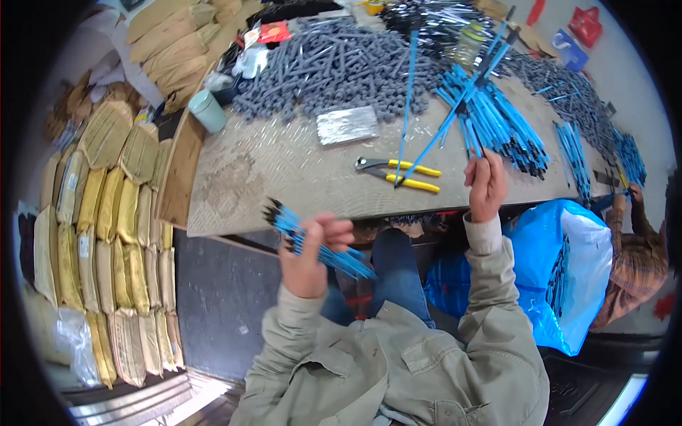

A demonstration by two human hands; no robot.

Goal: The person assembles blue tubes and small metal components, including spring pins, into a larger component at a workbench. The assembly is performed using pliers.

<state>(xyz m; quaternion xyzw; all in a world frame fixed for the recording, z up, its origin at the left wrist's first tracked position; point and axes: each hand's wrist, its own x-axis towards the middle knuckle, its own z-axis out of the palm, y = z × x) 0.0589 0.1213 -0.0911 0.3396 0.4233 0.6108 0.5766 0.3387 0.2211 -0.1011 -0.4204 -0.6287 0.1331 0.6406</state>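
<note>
Over my lap, my left hand (307, 255) is closed around a bundle of thin blue rods (348, 261) with black ends. The bundle slants, its black tips up and to the left. My right hand (486, 186) is raised at the table's front edge, fingers pinched at the black end of a blue rod. That rod lies at the near side of a large heap of blue rods (504, 121). Left of this hand, pincers (408, 174) with yellow handles rest on the tabletop. Two long blue rods (410, 92) cross over or beside them.
Grey plastic pieces (341, 67) are heaped at the back. A silvery block (347, 125) and a pale green cup (207, 111) stand before them. Paper sacks (106, 234) are stacked at left. A blue plastic bag (540, 248) is at my right; beyond it another person (632, 263) handles rods.
</note>
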